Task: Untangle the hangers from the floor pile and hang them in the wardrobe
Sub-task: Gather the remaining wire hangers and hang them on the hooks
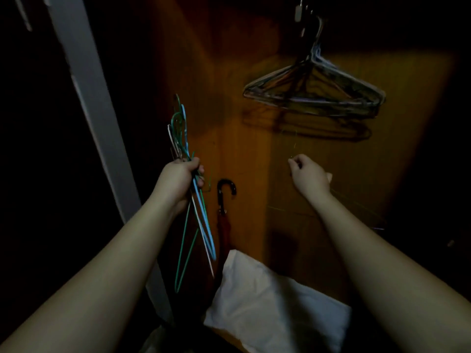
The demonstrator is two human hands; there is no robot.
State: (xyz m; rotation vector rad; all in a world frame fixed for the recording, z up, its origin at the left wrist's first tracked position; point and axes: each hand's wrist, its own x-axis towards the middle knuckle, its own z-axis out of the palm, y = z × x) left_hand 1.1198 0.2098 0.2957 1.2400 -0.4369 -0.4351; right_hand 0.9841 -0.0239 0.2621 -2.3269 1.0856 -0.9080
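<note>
L hand [181, 177] is fisted round a bunch of wire hangers [194, 205], fingers wrapped at the necks; looks like 3–4 in the bunch (2 green, 1 light blue, 1 whitish), exact count hard to tell as they overlap. Bunch's long axis runs near vertical, slightly tilted: hooks point up above the fist, triangular bodies hang down below it, edge-on to the camera. R hand [307, 173] is raised w/ fingers curled in; faint thin wires [356, 205] run by the wrist, can't tell if it's pinching one. Between the hands, 1 dark umbrella [224, 207] stands upright against the wooden wardrobe back [244, 138], curved handle up. Above the R hand, a 2nd cluster of hung hangers [314, 91], several, too blurred to count, hooks up, bars roughly horizontal. 1 white cloth [275, 307] lies low centre. 1 pale door frame [89, 103] runs diagonally at left
</note>
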